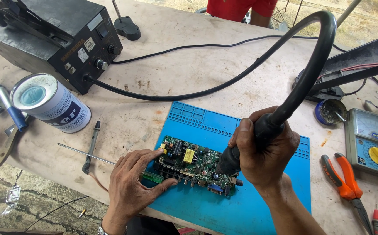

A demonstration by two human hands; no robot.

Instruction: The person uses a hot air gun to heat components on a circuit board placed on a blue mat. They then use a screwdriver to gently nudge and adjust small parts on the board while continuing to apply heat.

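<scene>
A green circuit board point(192, 163) with small components lies on a blue work mat point(223, 204). My left hand point(132, 185) rests at the board's left edge, pressing on it, with a green-handled tool point(154, 177) under the fingers. My right hand point(265, 150) grips the black handle of a hot-air tool point(232, 159), its nozzle pointing down at the board's right part. A thick black hose point(304, 74) arcs from the handle up and back to a black station box point(49, 37) at the far left.
A white tin can point(51, 104) lies on its side at left, near a screwdriver point(91, 146) and a thin metal rod point(84, 153). Orange-handled pliers point(345, 180), an analog meter point(374, 141) and a small round tin point(331, 112) sit at right. A person in red stands beyond the table.
</scene>
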